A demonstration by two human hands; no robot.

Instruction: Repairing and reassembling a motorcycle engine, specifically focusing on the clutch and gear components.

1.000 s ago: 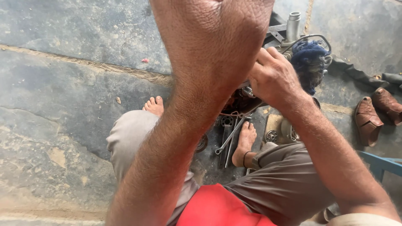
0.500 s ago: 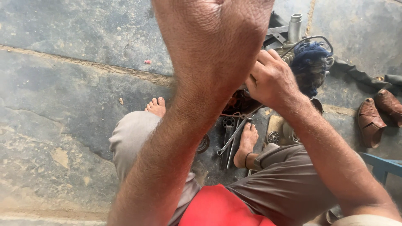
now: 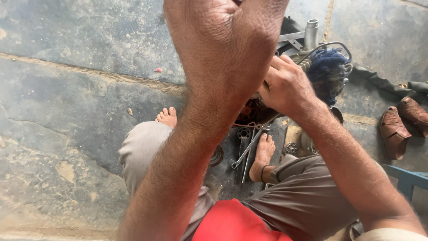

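My left hand (image 3: 223,44) is raised close to the camera and fills the top middle. Its back faces me and its fingers run past the top edge, so what it holds is hidden. My right hand (image 3: 285,87) is lower, with its fingers curled on a dark engine part (image 3: 252,111) on the floor; the exact piece under the fingers is hidden. A dark blue cloth (image 3: 327,73) lies on the engine just right of that hand. Spanners (image 3: 247,149) lie on the floor between my bare feet.
A metal pipe stub (image 3: 312,33) stands behind the engine. A pair of brown sandals (image 3: 403,125) lies at the right, with a blue stool edge (image 3: 408,178) below them. A round bearing (image 3: 292,148) and a disc part (image 3: 217,155) lie by my feet on the cracked stone floor (image 3: 67,111).
My left hand has shifted slightly and sits a little nearer the camera. My right hand stays on the engine part.
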